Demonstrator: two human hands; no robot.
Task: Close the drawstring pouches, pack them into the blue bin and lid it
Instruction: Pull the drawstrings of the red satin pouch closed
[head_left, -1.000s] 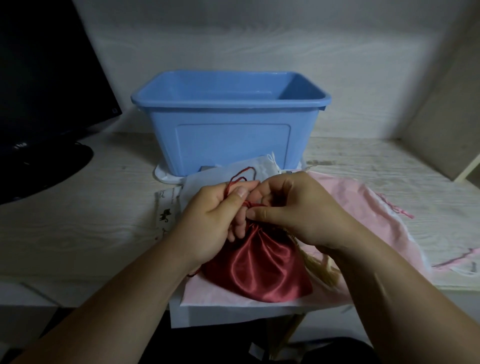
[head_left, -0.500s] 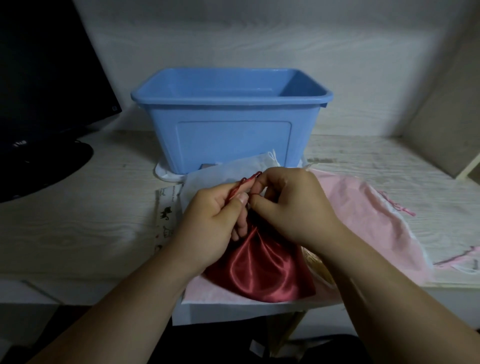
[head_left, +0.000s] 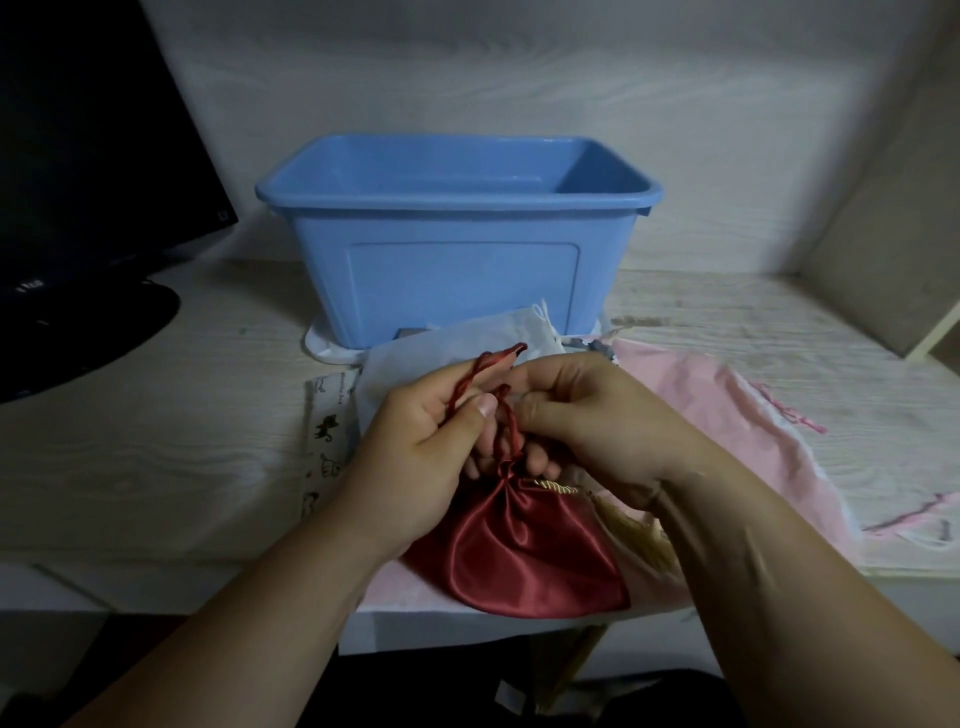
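Pouch of dark-red satin, neck gathered.
Left hand and right hand each pinch its red cord, near blue plastic bin.

I see a glossy red satin pouch with a twisted cord. The blue bin looks like smooth plastic. The tabletop is pale, matt wood grain, and the pink pouch is matt cloth.

Both hands pinch red pouch cord.
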